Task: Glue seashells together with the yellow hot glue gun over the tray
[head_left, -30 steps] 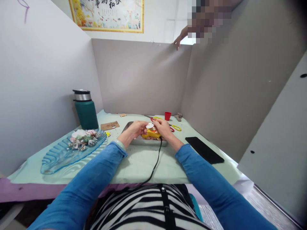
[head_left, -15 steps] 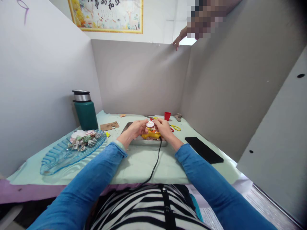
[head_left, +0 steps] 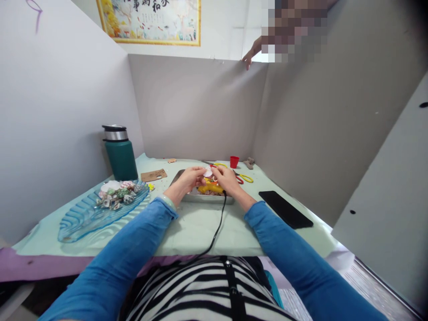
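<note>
My left hand point(head_left: 193, 177) and my right hand point(head_left: 226, 177) meet over a metal tray point(head_left: 190, 198). Between their fingertips they pinch a small white round disc point(head_left: 207, 172), thin and pale like a piece of shell. Just below the hands, a yellow corded tool point(head_left: 210, 189), which looks like a hot glue gun, lies in the tray among small colourful bits. From its right end a black cord point(head_left: 219, 225) runs over the table's front edge toward me. My fingers partly cover the disc and the tray.
On the left are a blue glass dish point(head_left: 80, 221) of shells, a green bottle point(head_left: 121, 160) and a brown card point(head_left: 154, 175). Yellow-handled scissors point(head_left: 246, 178), a red cup point(head_left: 234, 162) and a black phone-like slab point(head_left: 286, 208) lie right. Another person's hand point(head_left: 248, 59) rests on the back partition.
The white disc has tilted slightly between my fingers, and its marked face shows plain white now. Both hands stay in nearly the same place. The view has shifted a little.
</note>
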The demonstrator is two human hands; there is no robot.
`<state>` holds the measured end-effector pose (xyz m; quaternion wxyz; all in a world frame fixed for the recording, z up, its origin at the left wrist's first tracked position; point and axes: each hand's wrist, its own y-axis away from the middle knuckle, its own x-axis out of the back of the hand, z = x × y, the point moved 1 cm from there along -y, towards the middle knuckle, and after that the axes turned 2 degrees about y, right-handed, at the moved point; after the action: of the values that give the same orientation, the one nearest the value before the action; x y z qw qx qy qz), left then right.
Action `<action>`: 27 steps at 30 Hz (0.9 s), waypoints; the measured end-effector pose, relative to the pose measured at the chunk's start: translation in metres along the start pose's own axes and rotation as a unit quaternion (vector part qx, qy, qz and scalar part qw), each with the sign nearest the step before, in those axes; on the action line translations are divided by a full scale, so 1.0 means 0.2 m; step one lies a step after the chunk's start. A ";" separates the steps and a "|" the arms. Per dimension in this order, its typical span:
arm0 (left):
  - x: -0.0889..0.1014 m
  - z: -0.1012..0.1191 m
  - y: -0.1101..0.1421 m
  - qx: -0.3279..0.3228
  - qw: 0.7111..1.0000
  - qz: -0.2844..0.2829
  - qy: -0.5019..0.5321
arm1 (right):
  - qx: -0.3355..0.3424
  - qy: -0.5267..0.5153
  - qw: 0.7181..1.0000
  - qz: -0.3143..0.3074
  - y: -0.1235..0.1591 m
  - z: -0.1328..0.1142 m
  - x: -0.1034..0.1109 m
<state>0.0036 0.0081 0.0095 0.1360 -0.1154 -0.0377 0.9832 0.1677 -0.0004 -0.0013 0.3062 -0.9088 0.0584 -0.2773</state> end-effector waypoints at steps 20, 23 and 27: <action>0.02 0.01 0.00 -0.030 0.998 0.029 -0.048 | 0.030 -0.020 0.999 0.032 0.00 0.00 0.01; 0.02 0.01 0.00 -0.025 0.998 0.026 -0.046 | 0.033 -0.018 0.999 0.037 0.00 0.00 0.01; 0.01 0.01 0.01 -0.025 0.998 0.025 -0.042 | 0.040 -0.014 0.998 0.038 0.00 0.01 0.01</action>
<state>0.0010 0.0073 0.0111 0.1070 -0.0781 -0.0654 0.9890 0.1693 -0.0007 -0.0022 0.3534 -0.8968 0.0778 -0.2545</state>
